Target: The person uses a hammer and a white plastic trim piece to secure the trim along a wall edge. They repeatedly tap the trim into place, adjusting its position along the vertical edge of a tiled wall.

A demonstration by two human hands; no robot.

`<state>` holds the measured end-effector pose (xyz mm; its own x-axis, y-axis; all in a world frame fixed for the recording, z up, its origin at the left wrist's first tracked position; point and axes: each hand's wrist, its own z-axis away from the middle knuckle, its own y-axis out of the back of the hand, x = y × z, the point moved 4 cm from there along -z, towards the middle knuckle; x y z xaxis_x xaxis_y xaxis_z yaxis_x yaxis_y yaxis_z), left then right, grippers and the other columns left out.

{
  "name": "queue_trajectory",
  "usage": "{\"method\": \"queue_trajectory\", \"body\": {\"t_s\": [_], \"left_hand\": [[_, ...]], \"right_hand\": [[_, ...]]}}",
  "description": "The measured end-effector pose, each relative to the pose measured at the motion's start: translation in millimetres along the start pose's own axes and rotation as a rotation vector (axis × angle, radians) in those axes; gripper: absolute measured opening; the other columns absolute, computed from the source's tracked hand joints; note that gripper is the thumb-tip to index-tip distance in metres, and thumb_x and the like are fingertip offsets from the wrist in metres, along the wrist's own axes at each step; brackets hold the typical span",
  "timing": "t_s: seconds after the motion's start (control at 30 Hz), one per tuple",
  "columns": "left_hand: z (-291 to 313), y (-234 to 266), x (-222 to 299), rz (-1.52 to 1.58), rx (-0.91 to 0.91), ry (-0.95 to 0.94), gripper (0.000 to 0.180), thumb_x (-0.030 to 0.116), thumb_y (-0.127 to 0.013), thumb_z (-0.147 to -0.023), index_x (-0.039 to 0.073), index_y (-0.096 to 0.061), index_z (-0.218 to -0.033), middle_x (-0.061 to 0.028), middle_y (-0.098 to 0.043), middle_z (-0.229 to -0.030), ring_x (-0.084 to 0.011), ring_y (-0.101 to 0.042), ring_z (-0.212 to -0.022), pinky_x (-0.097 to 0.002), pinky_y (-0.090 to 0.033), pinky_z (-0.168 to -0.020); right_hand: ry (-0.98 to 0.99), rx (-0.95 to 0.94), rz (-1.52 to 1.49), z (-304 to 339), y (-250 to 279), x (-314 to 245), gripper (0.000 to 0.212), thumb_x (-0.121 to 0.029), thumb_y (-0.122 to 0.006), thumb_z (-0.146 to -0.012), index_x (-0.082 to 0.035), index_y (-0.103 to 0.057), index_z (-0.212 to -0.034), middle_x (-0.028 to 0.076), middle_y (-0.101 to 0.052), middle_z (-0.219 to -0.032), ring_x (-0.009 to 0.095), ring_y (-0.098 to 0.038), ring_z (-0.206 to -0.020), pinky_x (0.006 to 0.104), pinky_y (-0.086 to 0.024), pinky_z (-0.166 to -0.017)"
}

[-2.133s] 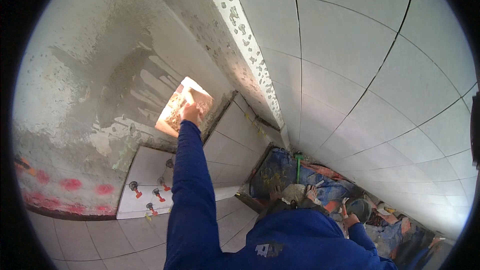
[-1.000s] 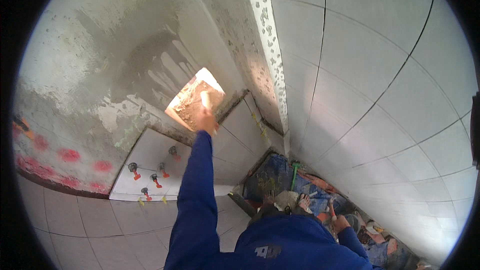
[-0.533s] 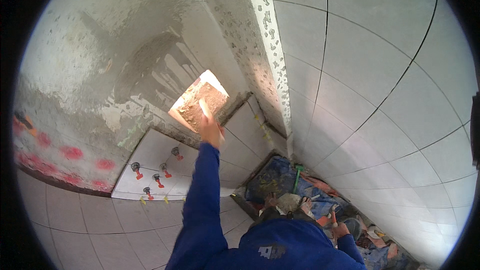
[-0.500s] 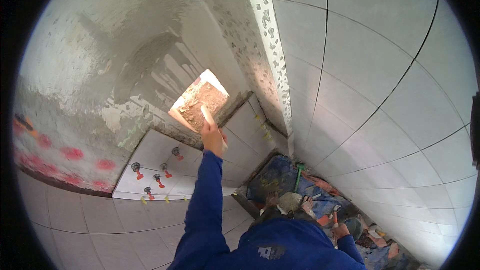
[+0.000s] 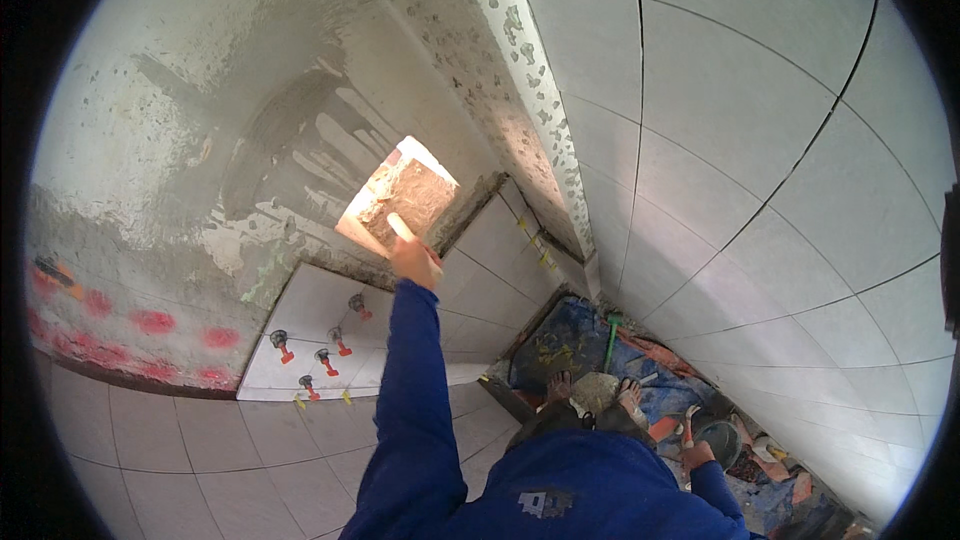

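Observation:
My left arm, in a blue sleeve, reaches up to the wall. My left hand [image 5: 413,262] is at the lower edge of a sunlit square opening [image 5: 420,190], one or more fingers stretched out into the bright light. Nothing shows in that hand; its other fingers are hard to make out. Below and beside it are large pale wall tiles [image 5: 490,245]. Low on the right, my right hand [image 5: 697,454] is closed round the handle of what looks like a small hammer [image 5: 688,426], its head up, beside a dark bucket [image 5: 718,437].
Several red-and-black tile levelling clips [image 5: 325,362] stick out of the tiles on the left. A tiled wall [image 5: 760,170] rises on the right. My feet [image 5: 630,397] stand on a littered floor with blue sheeting, a green-handled tool [image 5: 611,340] and tile pieces [image 5: 663,428].
My left hand has shifted slightly down and left along the opening's lower edge. My right hand still grips the hammer, and the view has tilted slightly.

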<state>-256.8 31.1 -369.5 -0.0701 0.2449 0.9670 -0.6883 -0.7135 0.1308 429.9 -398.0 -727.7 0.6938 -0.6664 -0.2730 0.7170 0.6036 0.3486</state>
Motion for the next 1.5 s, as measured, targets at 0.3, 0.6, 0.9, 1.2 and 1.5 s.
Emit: {"method": "queue_trajectory", "body": {"t_s": [0.3,0.6,0.9,1.2,1.5], "left_hand": [[-25,-11,-13,0.164,-0.077,-0.002,0.012,0.017,-0.054,-0.1,0.011,-0.055,-0.11,-0.0045,-0.054,-0.075,-0.0204,-0.056,-0.056,-0.0367,-0.049,-0.05],[29,-12,1,0.245,-0.087,-0.06,0.013,0.023,-0.052,-0.106,0.012,-0.058,-0.109,-0.0045,-0.058,-0.079,-0.0196,-0.057,-0.056,-0.0378,-0.049,-0.05],[62,-26,26,0.139,-0.122,0.035,0.017,0.021,-0.051,-0.106,0.006,-0.055,-0.115,-0.0067,-0.056,-0.086,-0.0164,-0.055,-0.055,-0.0346,-0.046,-0.044],[135,-26,-9,0.186,-0.243,-0.081,0.024,0.019,-0.045,-0.108,0.001,-0.052,-0.123,-0.003,-0.051,-0.08,-0.0154,-0.052,-0.049,-0.0338,-0.044,-0.04],[134,-21,26,-0.281,-0.184,-0.691,0.026,0.004,-0.062,-0.099,0.003,-0.058,-0.125,-0.0118,-0.064,-0.099,-0.029,-0.068,-0.098,-0.0437,-0.054,-0.089]], "right_hand": [[-0.143,0.089,-0.246,47,43,-59,0.019,-0.006,-0.072,-0.091,0.012,-0.069,-0.091,0.019,-0.069,-0.07,0.029,-0.068,-0.058,0.0467,-0.05,-0.048],[0.091,0.037,0.686,-43,9,30,0.02,-0.034,-0.065,-0.098,-0.022,-0.078,-0.107,0.006,-0.075,-0.087,0.023,-0.074,-0.084,0.0394,-0.055,-0.07],[0.303,-0.086,0.894,-20,20,-10,0.024,-0.032,-0.062,-0.1,-0.017,-0.08,-0.097,0.003,-0.076,-0.086,0.026,-0.074,-0.079,0.0423,-0.055,-0.066],[0.012,0.167,0.101,28,56,-54,0.024,-0.017,-0.065,-0.096,0.005,-0.075,-0.094,0.014,-0.074,-0.074,0.028,-0.07,-0.059,0.0424,-0.051,-0.05],[0.393,-0.095,1.321,-24,35,-11,0.029,-0.031,-0.065,-0.098,-0.007,-0.079,-0.105,0.015,-0.076,-0.089,0.031,-0.075,-0.08,0.0453,-0.058,-0.067]]}}
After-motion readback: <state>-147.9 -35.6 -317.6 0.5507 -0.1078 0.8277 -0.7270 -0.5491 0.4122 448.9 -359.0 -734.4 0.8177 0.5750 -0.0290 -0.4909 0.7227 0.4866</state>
